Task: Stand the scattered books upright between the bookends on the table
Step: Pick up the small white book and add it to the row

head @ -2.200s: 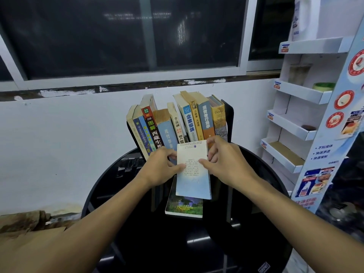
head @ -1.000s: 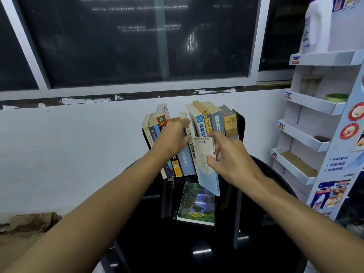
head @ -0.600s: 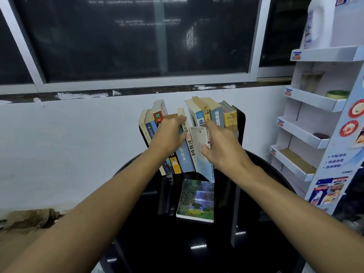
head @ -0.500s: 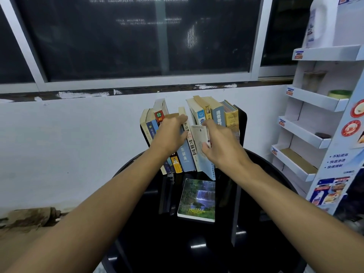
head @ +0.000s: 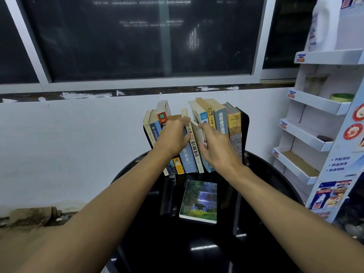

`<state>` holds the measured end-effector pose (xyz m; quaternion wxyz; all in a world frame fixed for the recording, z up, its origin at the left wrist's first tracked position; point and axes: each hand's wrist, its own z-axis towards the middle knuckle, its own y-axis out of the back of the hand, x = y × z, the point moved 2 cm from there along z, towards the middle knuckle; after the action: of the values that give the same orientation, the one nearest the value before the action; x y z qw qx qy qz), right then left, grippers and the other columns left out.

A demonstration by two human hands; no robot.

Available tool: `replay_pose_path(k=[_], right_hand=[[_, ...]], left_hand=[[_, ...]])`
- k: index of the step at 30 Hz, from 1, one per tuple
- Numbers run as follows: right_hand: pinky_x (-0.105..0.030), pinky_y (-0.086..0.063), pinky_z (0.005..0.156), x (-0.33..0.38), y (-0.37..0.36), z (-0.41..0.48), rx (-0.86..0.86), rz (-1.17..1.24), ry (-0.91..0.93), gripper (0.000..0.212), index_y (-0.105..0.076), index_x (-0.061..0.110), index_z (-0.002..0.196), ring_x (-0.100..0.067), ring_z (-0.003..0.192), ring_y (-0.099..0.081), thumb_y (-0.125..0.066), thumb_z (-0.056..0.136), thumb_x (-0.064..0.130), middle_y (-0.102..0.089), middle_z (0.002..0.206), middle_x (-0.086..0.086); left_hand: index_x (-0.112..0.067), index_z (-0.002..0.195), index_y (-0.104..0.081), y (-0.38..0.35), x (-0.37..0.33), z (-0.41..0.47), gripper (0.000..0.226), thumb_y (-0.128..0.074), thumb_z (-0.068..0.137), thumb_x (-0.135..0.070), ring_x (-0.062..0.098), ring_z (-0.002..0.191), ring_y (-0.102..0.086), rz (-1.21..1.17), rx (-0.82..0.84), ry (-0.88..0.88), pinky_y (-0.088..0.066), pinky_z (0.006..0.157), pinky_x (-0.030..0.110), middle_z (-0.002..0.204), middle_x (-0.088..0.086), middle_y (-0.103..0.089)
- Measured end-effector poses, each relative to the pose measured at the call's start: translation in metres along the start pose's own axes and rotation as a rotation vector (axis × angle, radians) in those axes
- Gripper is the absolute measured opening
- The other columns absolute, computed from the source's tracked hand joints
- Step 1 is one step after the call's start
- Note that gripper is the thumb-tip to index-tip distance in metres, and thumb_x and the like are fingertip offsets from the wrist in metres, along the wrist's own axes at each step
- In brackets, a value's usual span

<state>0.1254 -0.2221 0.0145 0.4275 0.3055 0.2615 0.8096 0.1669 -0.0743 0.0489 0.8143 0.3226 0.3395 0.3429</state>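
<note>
Row of books (head: 195, 134) was held upright: left hand (head: 173, 136) pressed flat against spines, right hand (head: 216, 146) pinching pale book (head: 199, 134). Below fingers, waterfall book (head: 199, 200) lay flat on glossy black table (head: 266, 174); white wall (head: 69, 144) behind.

The table (head: 149, 243) is glossy black, mirroring the lamps. At twelve o'clock, paper books (head: 192, 138) show worn, matt, yellowed edges. The flat book (head: 199, 201) has a shiny cover. At three o'clock, the rack (head: 307, 134) looks like matt cardboard.
</note>
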Motion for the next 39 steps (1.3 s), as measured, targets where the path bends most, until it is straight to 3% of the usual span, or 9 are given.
replay_pose_path(k=[8, 16, 26, 31, 35, 39], right_hand=[[-0.043, -0.056, 0.079, -0.009, -0.021, 0.001, -0.02, 0.05, -0.024, 0.055, -0.044, 0.013, 0.146, -0.03, 0.092, -0.065, -0.066, 0.096, 0.009, -0.065, 0.125, -0.011], [-0.043, -0.054, 0.085, -0.021, -0.039, -0.002, 0.007, 0.052, -0.03, 0.056, -0.047, 0.01, 0.145, -0.033, 0.103, -0.066, -0.07, 0.094, 0.009, -0.064, 0.129, -0.014], [-0.039, -0.051, 0.078, -0.034, -0.049, -0.01, 0.058, 0.054, -0.012, 0.054, -0.048, 0.009, 0.144, -0.03, 0.094, -0.065, -0.07, 0.095, 0.013, -0.067, 0.107, -0.014], [-0.039, -0.055, 0.081, -0.037, -0.047, -0.009, 0.125, 0.061, 0.003, 0.059, -0.042, 0.016, 0.148, -0.025, 0.095, -0.065, -0.068, 0.095, 0.011, -0.066, 0.114, -0.012], [-0.046, -0.054, 0.097, -0.043, -0.044, -0.011, 0.247, 0.08, -0.011, 0.073, -0.03, 0.025, 0.154, -0.027, 0.119, -0.061, -0.067, 0.094, 0.005, -0.057, 0.139, -0.012], [-0.051, -0.054, 0.098, -0.046, -0.044, -0.012, 0.274, 0.094, -0.019, 0.08, -0.021, 0.035, 0.154, -0.028, 0.122, -0.06, -0.061, 0.095, -0.001, -0.055, 0.141, -0.011]], left_hand=[[-0.009, 0.138, -0.059, -0.002, 0.004, 0.002, 0.048, -0.071, 0.092, -0.013, 0.027, 0.118, -0.063, -0.004, 0.005, 0.007, -0.049, 0.102, 0.035, 0.126, 0.011, -0.069], [-0.006, 0.136, -0.06, -0.001, 0.004, 0.001, 0.045, -0.07, 0.093, -0.011, 0.029, 0.122, -0.06, -0.018, -0.002, -0.001, -0.046, 0.104, 0.036, 0.129, 0.013, -0.067], [-0.008, 0.139, -0.058, -0.003, 0.007, 0.002, 0.048, -0.069, 0.093, -0.01, 0.027, 0.125, -0.059, -0.021, -0.013, -0.018, -0.046, 0.108, 0.036, 0.134, 0.01, -0.065], [-0.006, 0.137, -0.06, -0.004, 0.008, 0.002, 0.046, -0.07, 0.092, -0.011, 0.028, 0.121, -0.061, -0.019, -0.017, -0.017, -0.049, 0.106, 0.041, 0.129, 0.012, -0.067], [-0.007, 0.136, -0.06, -0.005, 0.009, 0.004, 0.045, -0.07, 0.092, -0.01, 0.029, 0.114, -0.064, -0.016, -0.017, -0.013, -0.052, 0.1, 0.042, 0.123, 0.013, -0.07], [-0.008, 0.136, -0.061, -0.006, 0.01, 0.005, 0.046, -0.071, 0.091, -0.01, 0.029, 0.113, -0.064, -0.013, -0.013, -0.009, -0.053, 0.098, 0.043, 0.121, 0.012, -0.071]])
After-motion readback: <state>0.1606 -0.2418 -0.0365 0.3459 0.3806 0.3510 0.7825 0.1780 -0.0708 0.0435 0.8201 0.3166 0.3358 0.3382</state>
